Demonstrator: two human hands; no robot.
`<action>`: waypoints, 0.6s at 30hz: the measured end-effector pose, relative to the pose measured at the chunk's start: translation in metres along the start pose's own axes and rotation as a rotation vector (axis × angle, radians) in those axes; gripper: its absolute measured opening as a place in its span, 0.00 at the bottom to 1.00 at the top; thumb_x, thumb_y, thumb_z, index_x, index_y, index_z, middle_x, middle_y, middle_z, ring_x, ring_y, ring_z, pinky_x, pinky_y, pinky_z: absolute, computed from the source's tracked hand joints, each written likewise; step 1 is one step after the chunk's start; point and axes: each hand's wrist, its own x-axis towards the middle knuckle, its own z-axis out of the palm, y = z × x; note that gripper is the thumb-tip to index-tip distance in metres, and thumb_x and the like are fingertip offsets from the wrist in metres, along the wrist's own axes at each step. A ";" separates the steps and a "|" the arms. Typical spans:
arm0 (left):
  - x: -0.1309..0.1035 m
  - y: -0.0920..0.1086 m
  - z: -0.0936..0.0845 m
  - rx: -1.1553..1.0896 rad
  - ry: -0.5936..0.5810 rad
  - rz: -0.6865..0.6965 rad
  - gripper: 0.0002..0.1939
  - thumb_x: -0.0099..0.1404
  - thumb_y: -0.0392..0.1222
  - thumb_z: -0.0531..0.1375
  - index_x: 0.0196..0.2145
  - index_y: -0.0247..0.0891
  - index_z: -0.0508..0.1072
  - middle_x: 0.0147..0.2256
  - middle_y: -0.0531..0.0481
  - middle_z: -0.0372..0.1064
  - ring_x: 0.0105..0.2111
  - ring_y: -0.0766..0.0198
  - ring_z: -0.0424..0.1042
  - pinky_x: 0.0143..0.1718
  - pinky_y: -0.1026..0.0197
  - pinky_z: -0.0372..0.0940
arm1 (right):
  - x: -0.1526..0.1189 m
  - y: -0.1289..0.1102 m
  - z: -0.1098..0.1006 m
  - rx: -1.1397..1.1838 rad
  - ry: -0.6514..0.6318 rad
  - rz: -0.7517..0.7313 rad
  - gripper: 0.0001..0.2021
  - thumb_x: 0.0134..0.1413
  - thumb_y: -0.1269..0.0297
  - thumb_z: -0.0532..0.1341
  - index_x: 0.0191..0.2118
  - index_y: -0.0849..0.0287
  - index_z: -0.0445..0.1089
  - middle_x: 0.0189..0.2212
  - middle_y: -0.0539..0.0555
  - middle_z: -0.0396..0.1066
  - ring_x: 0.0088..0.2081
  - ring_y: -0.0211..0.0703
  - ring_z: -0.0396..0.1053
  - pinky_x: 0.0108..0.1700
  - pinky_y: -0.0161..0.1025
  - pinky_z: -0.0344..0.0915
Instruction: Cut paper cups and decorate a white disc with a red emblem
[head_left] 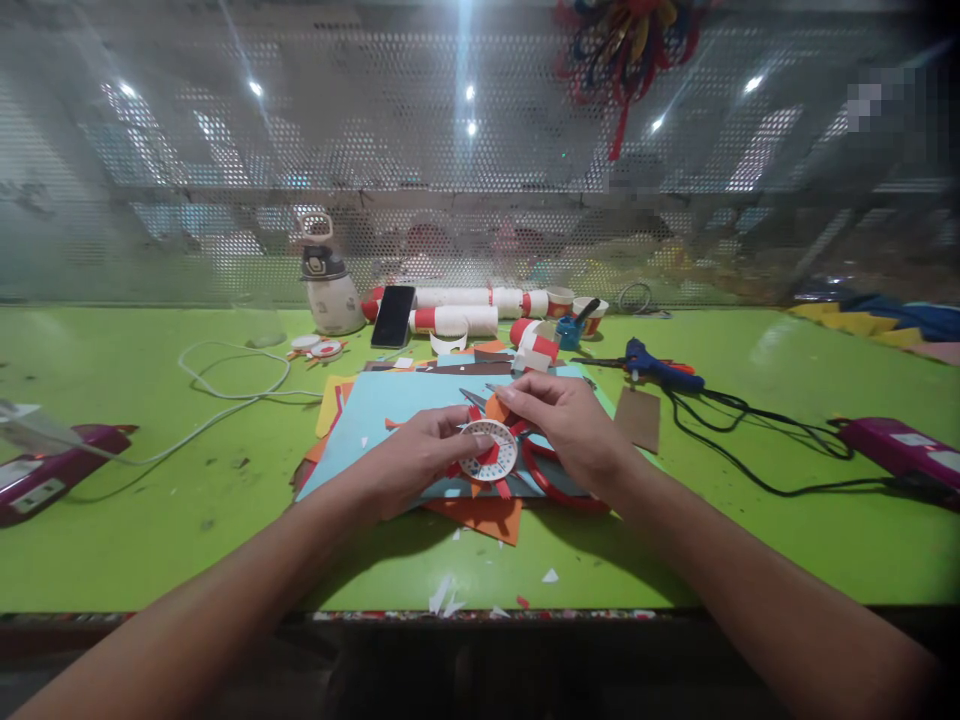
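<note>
1. Grasping the round disc [507,462] in the left hand [426,452], thumb across its face, just above the blue paper [390,392].
2. Pinching the orange piece [496,409] at the disc's upper edge with the right hand [556,412]; impossible to tell whether attached or loose.
3. Already in place, judging by looks: a red centre on the dotted face, plus red and orange bits sticking out around the rim.
4. Probably well past cutting on this disc, with white scraps [440,594] strewn near the front of the tabletop [247,560] and red-handled scissors [551,482] lying beneath the right hand.
5. Apparently left: settling and securing the orange piece. Lying unheld to the right, the glue gun [654,368].
6. Further along, perhaps complete: similar round pieces [327,349] at the back left, near the bottle [334,303].
</note>
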 end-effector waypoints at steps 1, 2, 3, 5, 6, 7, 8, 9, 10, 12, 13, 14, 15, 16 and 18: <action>0.000 0.001 0.000 -0.009 0.002 0.002 0.11 0.56 0.42 0.68 0.35 0.33 0.76 0.30 0.49 0.74 0.28 0.66 0.71 0.35 0.62 0.63 | 0.000 0.000 0.000 -0.007 0.004 -0.006 0.10 0.51 0.60 0.65 0.23 0.58 0.72 0.22 0.48 0.69 0.26 0.37 0.64 0.32 0.38 0.63; 0.000 0.001 0.001 -0.019 0.004 0.005 0.11 0.56 0.42 0.68 0.34 0.33 0.76 0.29 0.49 0.74 0.28 0.66 0.70 0.35 0.63 0.63 | 0.000 0.000 0.000 -0.012 0.005 -0.010 0.10 0.51 0.60 0.65 0.23 0.58 0.72 0.22 0.48 0.70 0.26 0.37 0.64 0.32 0.38 0.63; -0.001 0.002 0.001 -0.028 0.004 0.008 0.11 0.56 0.41 0.68 0.34 0.33 0.76 0.29 0.50 0.74 0.28 0.66 0.70 0.35 0.63 0.63 | 0.000 0.000 0.000 -0.016 0.005 -0.013 0.10 0.50 0.60 0.65 0.23 0.58 0.73 0.22 0.48 0.70 0.26 0.37 0.65 0.33 0.38 0.63; -0.001 0.003 0.001 -0.040 -0.005 0.012 0.11 0.55 0.41 0.68 0.35 0.33 0.76 0.29 0.49 0.74 0.28 0.67 0.69 0.35 0.63 0.63 | 0.000 0.001 0.000 -0.018 0.004 -0.011 0.10 0.50 0.58 0.65 0.24 0.59 0.73 0.22 0.48 0.70 0.27 0.37 0.64 0.32 0.38 0.63; -0.001 0.003 0.001 -0.044 -0.010 0.014 0.11 0.55 0.41 0.68 0.36 0.33 0.76 0.30 0.49 0.74 0.28 0.67 0.69 0.35 0.63 0.63 | 0.000 0.002 0.000 -0.017 0.006 -0.005 0.11 0.50 0.57 0.65 0.25 0.59 0.73 0.22 0.48 0.70 0.27 0.37 0.64 0.32 0.38 0.63; -0.001 0.003 0.001 -0.048 -0.016 0.017 0.11 0.56 0.41 0.68 0.36 0.33 0.76 0.30 0.49 0.74 0.28 0.67 0.69 0.35 0.63 0.64 | 0.000 0.002 0.000 -0.014 0.012 0.001 0.12 0.50 0.56 0.65 0.25 0.59 0.73 0.23 0.49 0.70 0.26 0.37 0.64 0.32 0.38 0.63; 0.000 0.003 0.001 -0.057 -0.018 0.021 0.11 0.56 0.41 0.68 0.36 0.33 0.76 0.30 0.49 0.74 0.28 0.67 0.69 0.35 0.63 0.64 | 0.000 0.002 0.000 -0.010 0.022 0.009 0.12 0.50 0.55 0.65 0.26 0.60 0.73 0.23 0.49 0.70 0.26 0.37 0.64 0.32 0.38 0.63; 0.000 0.003 0.000 -0.066 -0.016 0.026 0.11 0.57 0.40 0.68 0.36 0.33 0.76 0.31 0.49 0.74 0.28 0.67 0.69 0.35 0.63 0.64 | 0.001 0.003 0.000 -0.005 0.037 0.017 0.13 0.51 0.54 0.65 0.26 0.60 0.73 0.23 0.50 0.69 0.26 0.37 0.64 0.31 0.38 0.63; 0.000 0.003 0.000 -0.074 -0.008 0.033 0.10 0.57 0.40 0.67 0.36 0.33 0.77 0.31 0.49 0.74 0.29 0.67 0.69 0.35 0.63 0.64 | 0.001 0.003 -0.001 0.001 0.054 0.027 0.14 0.51 0.53 0.65 0.27 0.60 0.73 0.24 0.50 0.69 0.26 0.37 0.64 0.31 0.38 0.63; 0.000 0.003 -0.002 -0.081 0.022 0.044 0.09 0.57 0.40 0.67 0.34 0.33 0.77 0.31 0.49 0.73 0.29 0.68 0.69 0.34 0.64 0.63 | 0.002 0.003 -0.001 0.013 0.085 0.053 0.16 0.51 0.50 0.65 0.27 0.60 0.73 0.24 0.50 0.68 0.26 0.37 0.64 0.31 0.38 0.63; 0.001 0.003 -0.003 -0.078 0.044 0.051 0.09 0.57 0.40 0.68 0.34 0.33 0.76 0.31 0.49 0.73 0.29 0.68 0.69 0.34 0.65 0.62 | 0.003 0.003 -0.002 0.019 0.093 0.066 0.17 0.51 0.50 0.65 0.27 0.60 0.73 0.24 0.50 0.68 0.26 0.37 0.64 0.31 0.38 0.63; 0.001 0.004 -0.004 -0.070 0.064 0.060 0.09 0.56 0.40 0.68 0.33 0.33 0.76 0.31 0.49 0.73 0.29 0.68 0.69 0.33 0.65 0.62 | 0.003 0.004 -0.002 0.025 0.096 0.077 0.17 0.51 0.49 0.65 0.27 0.60 0.72 0.24 0.50 0.68 0.26 0.37 0.64 0.30 0.38 0.63; 0.002 0.003 -0.006 -0.064 0.078 0.070 0.09 0.56 0.41 0.68 0.33 0.33 0.76 0.31 0.49 0.73 0.29 0.68 0.68 0.33 0.65 0.61 | 0.003 0.004 -0.002 0.030 0.094 0.084 0.18 0.50 0.48 0.65 0.26 0.60 0.72 0.23 0.51 0.67 0.26 0.37 0.64 0.30 0.38 0.62; 0.003 0.003 -0.007 -0.063 0.090 0.082 0.09 0.56 0.42 0.68 0.33 0.33 0.76 0.31 0.49 0.73 0.29 0.67 0.69 0.33 0.64 0.61 | 0.003 0.004 -0.001 0.034 0.088 0.087 0.18 0.50 0.48 0.65 0.25 0.60 0.71 0.23 0.50 0.67 0.25 0.38 0.63 0.29 0.38 0.62; 0.004 0.002 -0.010 -0.070 0.105 0.107 0.09 0.56 0.42 0.67 0.33 0.33 0.76 0.31 0.48 0.73 0.29 0.66 0.69 0.33 0.63 0.62 | 0.003 0.005 0.000 0.037 0.071 0.087 0.19 0.49 0.47 0.66 0.24 0.60 0.70 0.23 0.50 0.67 0.25 0.37 0.63 0.29 0.38 0.62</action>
